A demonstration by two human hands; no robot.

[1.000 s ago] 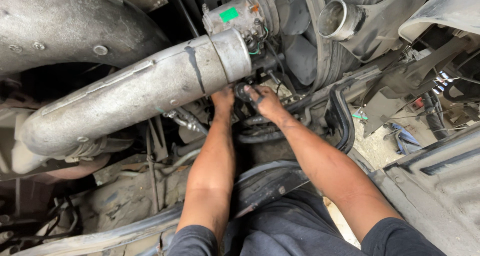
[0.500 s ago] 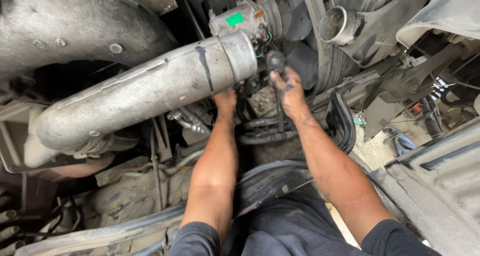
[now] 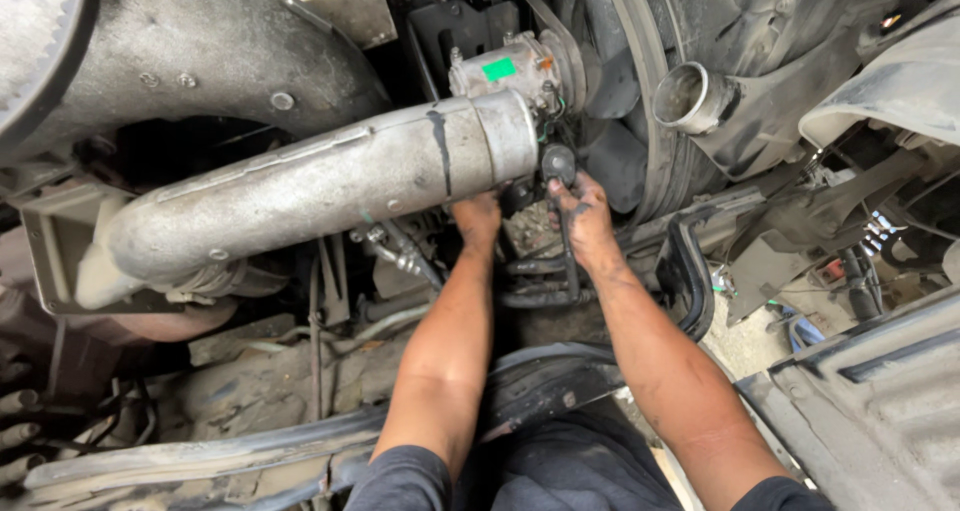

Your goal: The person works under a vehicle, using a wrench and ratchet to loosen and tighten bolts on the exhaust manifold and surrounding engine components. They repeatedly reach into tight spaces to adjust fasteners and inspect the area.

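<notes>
Centre of frame, deep in the engine bay — right hand (image 3: pixel 583 216) wrapped tight around a dark ratchet wrench (image 3: pixel 560 186), its head just below the silver compressor (image 3: pixel 510 71). Left hand (image 3: pixel 477 216) reaches under the big grey pipe (image 3: pixel 320 181) — fingers hidden, grip cannot be told. Open tube end (image 3: pixel 685 96) sits upper right.

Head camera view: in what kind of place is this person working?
Probably a vehicle repair shop, inside a large truck's engine bay. A thick metal pipe, black hoses and a belt-driven unit surround the hands; the right hand holds a ratchet wrench.
</notes>
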